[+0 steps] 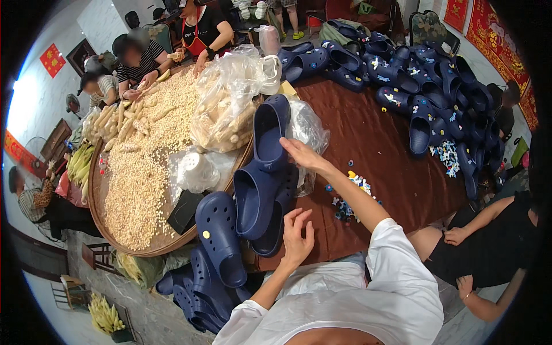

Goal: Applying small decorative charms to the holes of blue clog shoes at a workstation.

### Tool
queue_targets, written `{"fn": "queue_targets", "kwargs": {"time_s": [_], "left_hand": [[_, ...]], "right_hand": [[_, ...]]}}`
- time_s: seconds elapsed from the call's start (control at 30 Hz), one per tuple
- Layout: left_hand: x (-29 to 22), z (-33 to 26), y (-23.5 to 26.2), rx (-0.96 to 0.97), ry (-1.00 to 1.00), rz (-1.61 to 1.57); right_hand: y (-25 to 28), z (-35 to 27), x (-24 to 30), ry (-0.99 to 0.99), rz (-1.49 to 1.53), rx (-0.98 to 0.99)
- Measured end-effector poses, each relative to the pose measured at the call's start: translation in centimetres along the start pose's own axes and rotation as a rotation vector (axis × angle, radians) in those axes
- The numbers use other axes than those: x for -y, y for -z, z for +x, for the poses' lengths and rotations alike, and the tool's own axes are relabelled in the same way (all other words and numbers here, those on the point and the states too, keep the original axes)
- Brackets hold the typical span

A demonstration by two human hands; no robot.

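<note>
A navy foam clog (pixel 270 132) lies at the top of a small group of clogs on the table's left part. My right hand (pixel 302 154) grips its right side, with the fingertips at the rim and some fingers hidden. Below it are another navy clog (pixel 247 201), sole down, and one partly covered clog (pixel 270 236). My left hand (pixel 298 236) hovers just right of these, empty, its fingers bent and apart. To the left, a holed navy clog (pixel 221 238) bears one round yellow charm. Small colourful shoe charms (pixel 359 184) lie right of my right hand.
A brown cloth (pixel 379 126) covers the table. Many navy clogs (pixel 425 80) are heaped at the far right, beside more charms (pixel 445 158). A round tray of corn kernels (pixel 132 201) stands left, with a plastic bag (pixel 224 109). Clogs (pixel 201 287) hang lower left; people sit around.
</note>
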State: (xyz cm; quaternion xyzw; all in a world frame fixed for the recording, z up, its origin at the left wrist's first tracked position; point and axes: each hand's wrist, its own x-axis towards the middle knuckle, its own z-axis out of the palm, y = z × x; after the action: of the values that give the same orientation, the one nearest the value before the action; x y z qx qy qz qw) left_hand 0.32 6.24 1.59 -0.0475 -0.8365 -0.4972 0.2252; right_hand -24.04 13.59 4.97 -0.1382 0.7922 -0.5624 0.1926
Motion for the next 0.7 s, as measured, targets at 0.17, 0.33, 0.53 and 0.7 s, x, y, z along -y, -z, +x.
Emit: {"fn": "queue_targets", "kwargs": {"time_s": [0.17,0.33,0.53,0.7], "left_hand": [[0.7,1.7,-2.3,0.084,0.061,-0.093],[4.4,2.3,-4.0,0.16,0.026,0.015],[8.5,0.9,-3.7,0.243,0.095,-0.001],[9.2,0.2,-3.7,0.296,0.108,0.036]], "right_hand": [[5.4,1.9,-3.4,0.026,0.096,0.021],[11.0,6.9,-5.5,0.269,-0.287,-0.374],[17.7,14.0,-9.8,0.202,-0.575,-0.564],[18.5,20.9,-10.9,0.073,-0.755,-0.534]]}}
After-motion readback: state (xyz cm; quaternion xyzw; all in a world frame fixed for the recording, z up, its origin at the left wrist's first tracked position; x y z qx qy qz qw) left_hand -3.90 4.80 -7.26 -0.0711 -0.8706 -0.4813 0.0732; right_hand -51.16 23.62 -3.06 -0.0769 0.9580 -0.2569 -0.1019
